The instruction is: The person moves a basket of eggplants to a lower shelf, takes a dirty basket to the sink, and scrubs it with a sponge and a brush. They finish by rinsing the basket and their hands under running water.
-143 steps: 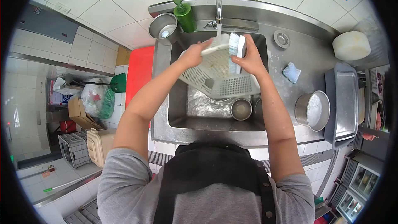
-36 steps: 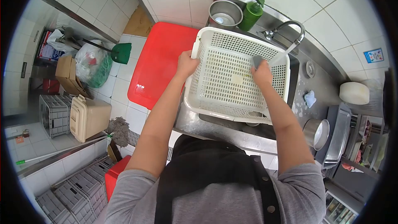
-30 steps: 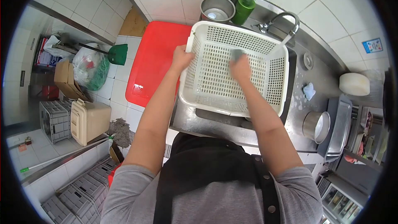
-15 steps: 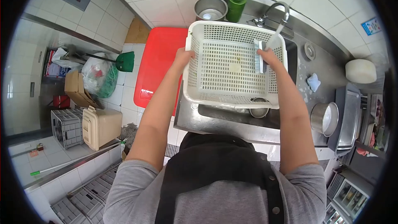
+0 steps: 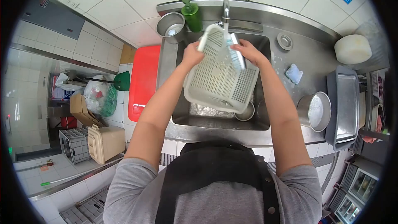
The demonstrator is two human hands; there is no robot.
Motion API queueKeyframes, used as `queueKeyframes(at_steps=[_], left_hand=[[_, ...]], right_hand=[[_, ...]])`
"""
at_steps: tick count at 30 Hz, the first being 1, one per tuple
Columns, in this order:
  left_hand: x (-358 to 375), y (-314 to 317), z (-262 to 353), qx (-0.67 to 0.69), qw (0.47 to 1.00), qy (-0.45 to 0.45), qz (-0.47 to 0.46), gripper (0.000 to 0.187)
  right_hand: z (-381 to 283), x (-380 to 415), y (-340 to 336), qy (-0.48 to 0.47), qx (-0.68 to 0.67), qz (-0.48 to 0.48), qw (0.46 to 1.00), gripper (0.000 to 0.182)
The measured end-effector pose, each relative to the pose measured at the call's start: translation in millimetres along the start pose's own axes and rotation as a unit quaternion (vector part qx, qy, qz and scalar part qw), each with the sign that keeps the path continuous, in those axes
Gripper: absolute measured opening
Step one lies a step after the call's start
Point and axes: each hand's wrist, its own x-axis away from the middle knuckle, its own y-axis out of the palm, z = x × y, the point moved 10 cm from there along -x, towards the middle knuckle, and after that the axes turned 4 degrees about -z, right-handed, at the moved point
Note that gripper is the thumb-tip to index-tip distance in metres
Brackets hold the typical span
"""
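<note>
A white perforated plastic basket [image 5: 211, 74] is held tilted over the steel sink [image 5: 180, 121], under the faucet [image 5: 226, 12]. My left hand [image 5: 193, 54] grips its left rim, fingers closed around it. In my right hand [image 5: 250, 52] is a white scrub brush [image 5: 237, 52], held inside the basket near its upper right side. Water runs from the faucet onto the brush and basket. Below the basket's lower edge, a small metal bowl [image 5: 245, 113] sits in the sink.
Behind the sink's left stand a metal pot [image 5: 171, 27] and a green pump bottle [image 5: 191, 15]. On the right counter are a cloth [image 5: 294, 74], a drain strainer [image 5: 285, 41], a round pan [image 5: 315, 111] and a grey tray [image 5: 346, 107]. A red lid [image 5: 144, 79] lies left.
The basket has turned and tilted down into the sink area, with both hands closer together. The view has shifted to the right. The brush now lies under the running water.
</note>
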Motion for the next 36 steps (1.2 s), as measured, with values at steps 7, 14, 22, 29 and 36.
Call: queueKeyframes(at_steps=[7, 14, 22, 29, 36], left_hand=[[-54, 101, 127, -0.258, 0.946, 0.122, -0.154, 0.045], [-61, 135, 153, -0.325, 0.901, 0.208, -0.2, 0.063], [-3, 60, 133, -0.152, 0.941, 0.265, -0.142, 0.069], [69, -53, 4, 0.016, 0.997, -0.063, 0.043, 0.054], [148, -65, -75, 0.315, 0.926, -0.19, 0.085, 0.051]], right_hand=[[133, 110, -53, 0.025, -0.316, 0.092, 0.944, 0.05], [207, 202, -24, 0.086, -0.411, 0.121, 0.899, 0.04], [263, 191, 3, 0.138, -0.186, 0.143, 0.962, 0.062], [262, 146, 0, 0.149, -0.274, 0.169, 0.935, 0.056], [131, 104, -62, -0.074, 0.015, 0.252, 0.965, 0.065]])
